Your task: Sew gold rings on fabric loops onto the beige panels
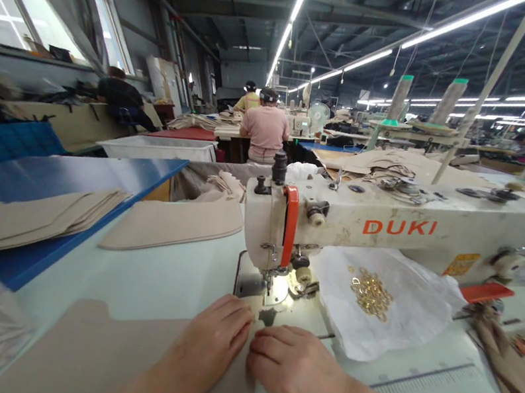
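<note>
My left hand (212, 342) lies flat, fingers together and stretched out, on a beige fabric piece (90, 349) spread across the sewing table. My right hand (294, 366) rests beside it with fingers curled down onto the fabric's edge, just in front of the needle and presser foot (274, 287) of a white DUKI sewing machine (388, 227). The fingertips of both hands nearly meet below the lit needle plate. What lies under the fingertips is hidden.
A white sheet with several gold metal rings (371, 294) lies right of the needle. Stacked beige pieces (21, 220) sit on a blue board at left, another beige piece (177, 222) behind. Beige straps (509, 372) hang at right. People (264, 131) sit working farther back.
</note>
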`<state>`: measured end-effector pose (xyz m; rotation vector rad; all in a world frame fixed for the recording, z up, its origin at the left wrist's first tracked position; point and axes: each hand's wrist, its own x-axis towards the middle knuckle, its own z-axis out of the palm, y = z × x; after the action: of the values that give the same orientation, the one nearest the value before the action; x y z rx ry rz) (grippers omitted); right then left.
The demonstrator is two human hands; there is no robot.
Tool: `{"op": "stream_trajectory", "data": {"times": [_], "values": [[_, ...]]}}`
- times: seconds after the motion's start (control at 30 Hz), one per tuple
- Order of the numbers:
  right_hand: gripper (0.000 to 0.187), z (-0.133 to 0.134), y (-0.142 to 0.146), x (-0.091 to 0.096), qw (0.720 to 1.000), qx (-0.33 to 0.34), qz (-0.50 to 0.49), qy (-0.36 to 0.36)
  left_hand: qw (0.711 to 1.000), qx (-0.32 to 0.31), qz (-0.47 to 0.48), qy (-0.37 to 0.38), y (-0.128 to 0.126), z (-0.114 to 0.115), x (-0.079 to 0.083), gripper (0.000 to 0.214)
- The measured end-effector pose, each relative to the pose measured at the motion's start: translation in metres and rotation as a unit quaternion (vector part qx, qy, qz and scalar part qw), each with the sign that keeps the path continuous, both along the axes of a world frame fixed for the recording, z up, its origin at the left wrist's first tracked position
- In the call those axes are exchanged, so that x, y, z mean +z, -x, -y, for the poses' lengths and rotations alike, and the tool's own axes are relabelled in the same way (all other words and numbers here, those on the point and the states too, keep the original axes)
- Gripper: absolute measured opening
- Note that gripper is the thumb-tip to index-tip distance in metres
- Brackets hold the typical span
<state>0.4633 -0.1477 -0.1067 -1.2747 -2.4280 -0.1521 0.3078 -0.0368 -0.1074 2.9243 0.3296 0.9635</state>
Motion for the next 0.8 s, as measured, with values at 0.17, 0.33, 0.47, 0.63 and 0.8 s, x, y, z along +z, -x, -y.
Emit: {"op": "stream_trajectory", "data": {"times": [0.17,0.33,0.47,0.63,0.8], "values": [[0.013,0.0004,0.0003,0.0014,1.0,0.0,-0.002,-0.006,1.0,0.002,0.008,-0.012,-0.0021,0.0021,0.0014,0.025],[0.013,-0.0005,0.0002,0.0001,1.0,-0.001,-0.006,-0.007,1.0,0.002,0.005,-0.013,-0.0041,0.0014,0.0012,0.024],[0.015,0.0,0.0002,-0.0009,1.0,-0.002,-0.007,-0.009,1.0,0.001,0.01,-0.019,-0.0043,0.0014,0.0015,0.023],[0.015,0.003,0.0004,0.0019,1.0,-0.006,-0.009,-0.001,1.0,0.003,0.001,-0.023,-0.0042,0.0024,0.0029,0.024],[0.013,0.0029,0.0011,0.0034,1.0,-0.004,-0.006,-0.004,1.0,0.0,0.004,-0.022,-0.0045,0.0016,0.0029,0.023]]}}
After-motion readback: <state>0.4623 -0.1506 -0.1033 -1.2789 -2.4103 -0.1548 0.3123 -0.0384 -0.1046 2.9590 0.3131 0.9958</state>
